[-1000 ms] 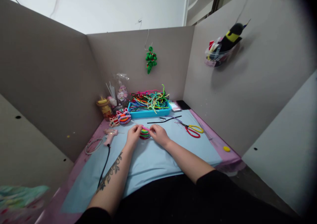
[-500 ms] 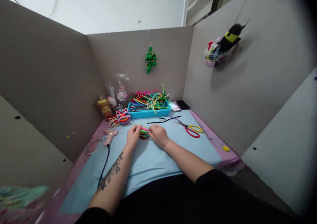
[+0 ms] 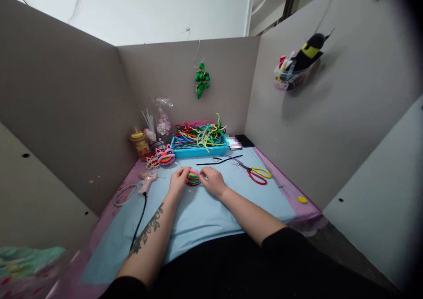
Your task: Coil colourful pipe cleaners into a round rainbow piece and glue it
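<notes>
Between my hands is a small rounded piece made of pipe cleaners [image 3: 193, 179], striped in pink, green and red. My left hand [image 3: 179, 179] pinches its left side, fingers closed. On the right side, the closed fingers of my right hand [image 3: 211, 180] grip the same piece near its pink top strip. Parts of the piece are hidden behind my fingers. Beyond my left hand, a finished-looking purple and orange animal-face figure [image 3: 165, 156] stands next to a cream and red one [image 3: 152, 162].
A blue tray [image 3: 200, 152] heaped with coloured pipe cleaners stands at the back. Scissors [image 3: 257, 174] with red and yellow handles lie to the right, near black pipe cleaners [image 3: 210, 164]. On the left lie a pink glue gun [image 3: 147, 182] and a coiled white cable [image 3: 124, 195].
The camera view has shifted slightly. Both hands keep hold of the striped piece in nearly the same place, with only slight finger movement.
</notes>
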A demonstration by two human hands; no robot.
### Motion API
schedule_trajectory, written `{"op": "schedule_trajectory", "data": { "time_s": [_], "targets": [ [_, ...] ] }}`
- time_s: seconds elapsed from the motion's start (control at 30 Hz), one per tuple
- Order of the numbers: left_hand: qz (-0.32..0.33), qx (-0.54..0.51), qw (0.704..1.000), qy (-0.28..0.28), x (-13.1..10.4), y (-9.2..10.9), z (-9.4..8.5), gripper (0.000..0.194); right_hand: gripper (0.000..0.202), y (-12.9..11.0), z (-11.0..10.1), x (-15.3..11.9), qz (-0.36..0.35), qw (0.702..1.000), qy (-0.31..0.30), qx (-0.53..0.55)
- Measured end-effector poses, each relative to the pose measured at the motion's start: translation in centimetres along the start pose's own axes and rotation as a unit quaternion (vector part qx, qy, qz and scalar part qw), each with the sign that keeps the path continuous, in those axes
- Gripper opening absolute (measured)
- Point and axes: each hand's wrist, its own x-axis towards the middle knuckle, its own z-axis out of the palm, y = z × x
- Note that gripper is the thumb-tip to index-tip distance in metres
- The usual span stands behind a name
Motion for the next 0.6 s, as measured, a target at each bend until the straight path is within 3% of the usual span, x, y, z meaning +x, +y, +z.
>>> {"op": "schedule_trajectory", "data": {
  "time_s": [0.1, 0.37, 0.6],
  "targets": [
    [-0.005, -0.021, 0.999, -0.024, -0.14, 0.41, -0.06, 0.042, 0.007, 0.29, 0.17, 0.01, 0.031, 0.998, -0.002, 0.050],
    [0.014, -0.046, 0.999, -0.024, -0.04, 0.19, -0.28, 0.042, 0.010, 0.22, 0.39, -0.04, 0.053, 0.990, -0.016, 0.127],
    [0.033, -0.022, 0.999, 0.007, -0.38, 0.64, -0.14, 0.035, 0.012, 0.30, 0.66, -0.06, 0.078, 0.983, -0.007, 0.164]
  ]
}}
